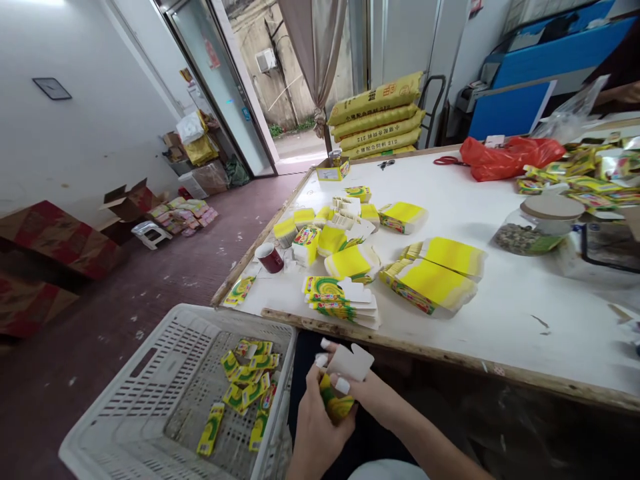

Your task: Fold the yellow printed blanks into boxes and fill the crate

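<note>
Above my lap, my left hand (320,420) is wrapped round a small yellow-green carton (338,405). My right hand (370,393) closes on the carton's upper end, by its white flap (351,362). White coverings sit on several of my fingertips. On the table edge just ahead lies a stack of flat printed cartons (340,300) with white flaps. Left of my hands, a white plastic crate (175,320) holds several loose yellow-green cartons (250,377). Whether anything is inside the held carton is hidden.
Bundles of yellow cartons (430,277) lie on the white table (500,320), near a dark red mug (270,258). A clear jar (535,227) and a red plastic bag (510,159) stand farther right. Yellow sacks (377,120) are piled behind. Another person's hand (627,93) shows far right.
</note>
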Available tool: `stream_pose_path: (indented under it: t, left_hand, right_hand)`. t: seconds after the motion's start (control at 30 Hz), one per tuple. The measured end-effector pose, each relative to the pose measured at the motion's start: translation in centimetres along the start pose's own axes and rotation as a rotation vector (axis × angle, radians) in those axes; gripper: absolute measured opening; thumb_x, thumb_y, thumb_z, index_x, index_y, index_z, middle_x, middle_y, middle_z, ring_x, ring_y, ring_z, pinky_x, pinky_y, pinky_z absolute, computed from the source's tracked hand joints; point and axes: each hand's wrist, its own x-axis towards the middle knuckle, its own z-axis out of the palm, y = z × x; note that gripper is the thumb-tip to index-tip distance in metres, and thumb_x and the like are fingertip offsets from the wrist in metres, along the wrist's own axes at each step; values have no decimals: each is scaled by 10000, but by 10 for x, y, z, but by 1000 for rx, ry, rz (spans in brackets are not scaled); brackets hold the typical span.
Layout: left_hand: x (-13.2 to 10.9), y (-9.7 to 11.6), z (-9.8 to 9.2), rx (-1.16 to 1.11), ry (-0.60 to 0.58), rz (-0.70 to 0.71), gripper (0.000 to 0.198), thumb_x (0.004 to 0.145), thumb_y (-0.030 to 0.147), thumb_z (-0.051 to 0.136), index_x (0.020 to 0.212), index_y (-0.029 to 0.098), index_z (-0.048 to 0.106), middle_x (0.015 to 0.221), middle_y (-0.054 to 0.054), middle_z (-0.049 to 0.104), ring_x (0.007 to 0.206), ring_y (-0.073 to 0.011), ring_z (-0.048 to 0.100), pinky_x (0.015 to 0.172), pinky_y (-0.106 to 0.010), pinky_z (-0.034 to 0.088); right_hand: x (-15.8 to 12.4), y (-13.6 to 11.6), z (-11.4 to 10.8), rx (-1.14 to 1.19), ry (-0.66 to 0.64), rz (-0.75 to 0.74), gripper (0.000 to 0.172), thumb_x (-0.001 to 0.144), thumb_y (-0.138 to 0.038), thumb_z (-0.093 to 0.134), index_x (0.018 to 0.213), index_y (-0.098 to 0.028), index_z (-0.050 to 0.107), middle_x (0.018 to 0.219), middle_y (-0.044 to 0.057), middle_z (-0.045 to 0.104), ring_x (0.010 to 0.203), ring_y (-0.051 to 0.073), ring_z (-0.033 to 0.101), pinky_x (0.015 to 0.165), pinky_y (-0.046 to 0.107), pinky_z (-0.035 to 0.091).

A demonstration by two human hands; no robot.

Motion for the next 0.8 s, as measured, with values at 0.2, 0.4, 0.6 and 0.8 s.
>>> stream_pose_path:
  t: [0.2, 0.4, 0.6, 0.8]
  left_hand:
    - [-1, 2, -2, 121, 47, 273, 438, 732, 149, 731, 1129, 229, 565, 1045, -98, 667, 927, -257, 683, 785, -352, 548]
    - [2, -6, 2, -12, -15, 89, 698, 675, 174, 769, 1295, 226, 452, 1032, -84, 664, 883, -254, 673, 784, -372, 552]
    - [7, -5, 2, -95, 174, -36, 574, 594, 146, 813, 1143, 202, 655, 1144, -128, 676, 1118, -325, 622, 1032, -478, 454]
    - [9, -5, -24, 17, 21, -20, 552, 621, 274, 858, 1144, 204, 696, 1076, -119, 742, 979, -310, 693, 883, -430, 547]
  right_hand:
    - [-3, -3, 3, 66, -64, 41, 855, 728, -697, 739, 1391, -198, 533, 1357, 160, 637, 1293, 316, 580, 1160, 504, 365]
    - [-15, -12, 9, -496, -152, -254, 642, 914, -251, 555, 1536, -269, 397, 1606, 95, 382, 1495, 257, 340, 1248, 498, 229]
    - [-8, -12, -4, -708, 23, -385, 631, 881, -65, 404, 1484, -232, 486, 1552, 124, 455, 1467, 225, 398, 1213, 449, 326]
    - [-7, -39, -20, -899, -229, -234, 502, 862, -70, 517, 1326, -224, 632, 1602, 161, 361, 1442, 287, 436, 1139, 424, 405]
